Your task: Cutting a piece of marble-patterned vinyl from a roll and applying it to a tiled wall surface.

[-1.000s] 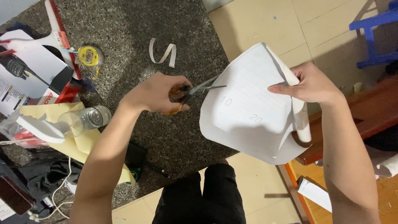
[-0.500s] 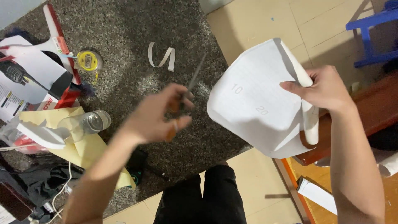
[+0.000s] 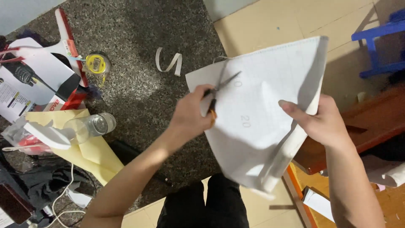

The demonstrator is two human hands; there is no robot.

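Two hands, one pair of scissors and one sheet are being shown from above, over a speckled grey slab and tan tiles. At far left, one printed box [image 3: 29,90] is being cut off by the frame, with one red-and-white bar [image 3: 67,42] lying beside it. One yellow tape roll [image 3: 97,64], one clear jar [image 3: 90,126] on its side and one yellow paper [image 3: 90,154] are being seen next, with white cables [image 3: 63,198] tangled below; the dark clutter at that corner is hard to make out. One curled white strip [image 3: 168,63] is lying on the slab.

The scissors [image 3: 219,89] are being gripped by the left hand [image 3: 192,116], fingers curled tight through handles that are almost wholly hidden; only an orange sliver and the slightly parted blades are showing, laid over the sheet's upper left edge.

The sheet [image 3: 261,126], white with a faint grid and pale numerals, is being held in the air above dark trousers [image 3: 206,207], its right side folded or rolled under, its lower tip in shadow. It is being pinched at that right edge by the right hand [image 3: 318,120], thumb on top, the other fingers hidden behind. A brown bench [image 3: 358,126] and one blue stool [image 3: 379,46] are being cropped at right.
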